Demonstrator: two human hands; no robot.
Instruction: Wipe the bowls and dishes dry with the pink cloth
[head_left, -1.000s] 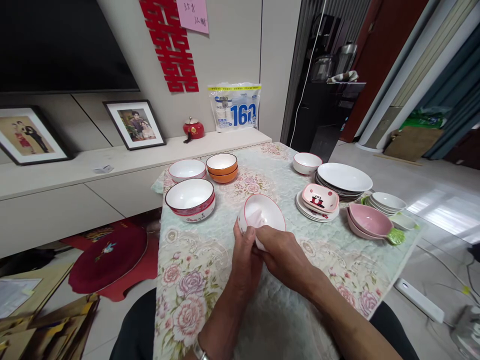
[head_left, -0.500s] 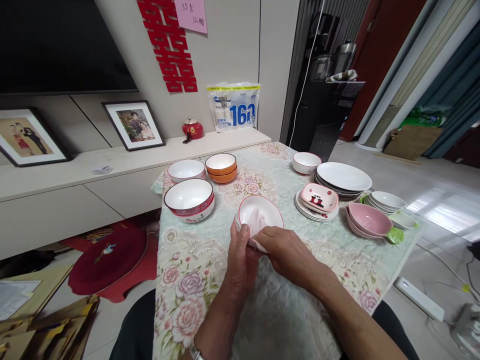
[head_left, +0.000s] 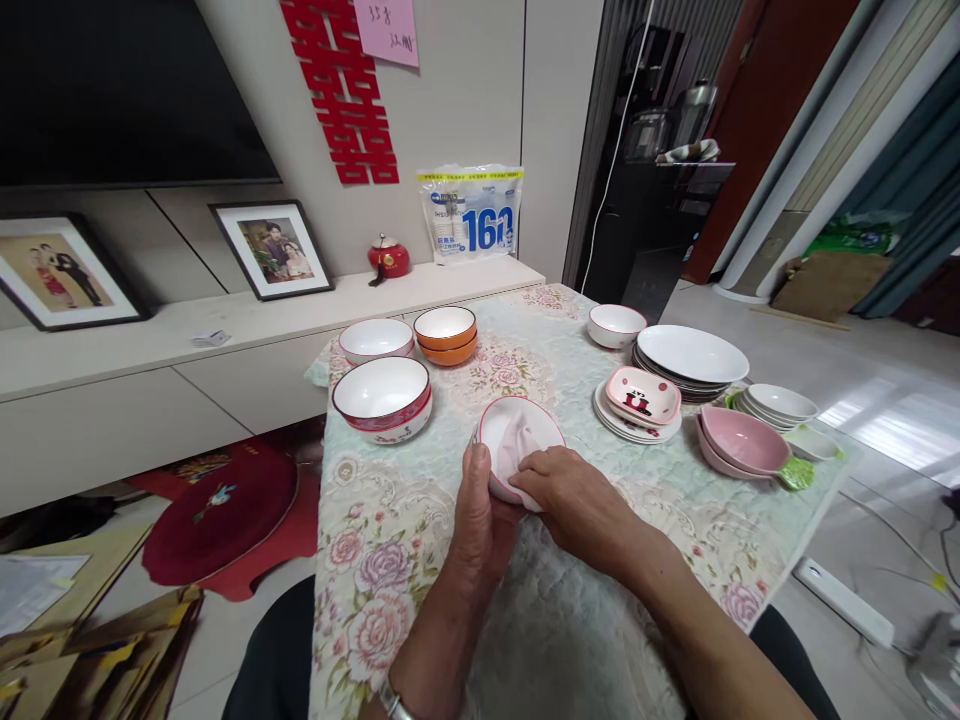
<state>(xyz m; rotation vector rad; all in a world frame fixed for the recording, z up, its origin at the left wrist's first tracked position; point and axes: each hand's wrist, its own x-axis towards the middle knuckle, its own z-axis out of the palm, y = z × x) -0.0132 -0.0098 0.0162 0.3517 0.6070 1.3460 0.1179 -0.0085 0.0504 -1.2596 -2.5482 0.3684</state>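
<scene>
A white bowl [head_left: 546,425] with a red rim is tilted toward me above the near part of the table. My left hand [head_left: 484,510] grips it from the left and below, thumb along the outer wall. A pale pink cloth [head_left: 519,440] lies bunched inside the bowl and over its near rim. My right hand [head_left: 566,490] is closed on that cloth, pressing it at the bowl's right near edge. The right fingertips are partly hidden in the cloth. The left fingers under the bowl are out of sight.
On the flowered tablecloth [head_left: 390,600], stacked bowls [head_left: 382,390] and orange bowls [head_left: 446,335] stand left. To the right are a white bowl [head_left: 615,325], large plates [head_left: 694,352], square dishes [head_left: 643,395], pink bowls [head_left: 742,440] and small bowls [head_left: 781,402]. A cabinet [head_left: 247,350] borders the back left.
The bowl has turned slightly in my left hand. My right hand has shifted a little along the rim, and more of the cloth shows inside the bowl.
</scene>
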